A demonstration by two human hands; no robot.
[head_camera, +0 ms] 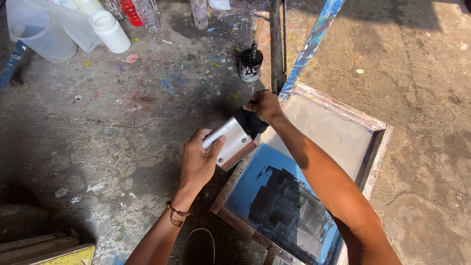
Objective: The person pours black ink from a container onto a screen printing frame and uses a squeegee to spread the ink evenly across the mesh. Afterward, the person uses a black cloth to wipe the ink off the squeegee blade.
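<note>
Containers stand along the top edge of the paint-spattered floor: a white plastic bottle (109,31) with a wide cap beside a clear plastic jug (43,35), and a red bottle (130,12) next to a clear ribbed one (146,13). A small dark ink tin (250,65) with a black-and-white label stands farther right.

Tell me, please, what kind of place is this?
Probably a screen-printing workshop: a wooden-framed printing screen lies on a paint-spattered concrete floor, a small ink pot stands nearby, and the left hand grips a metal squeegee.

Screen-printing workshop: paint-spattered concrete floor (147,93), printing screen frame (378,147), ink tin (250,66).
</note>
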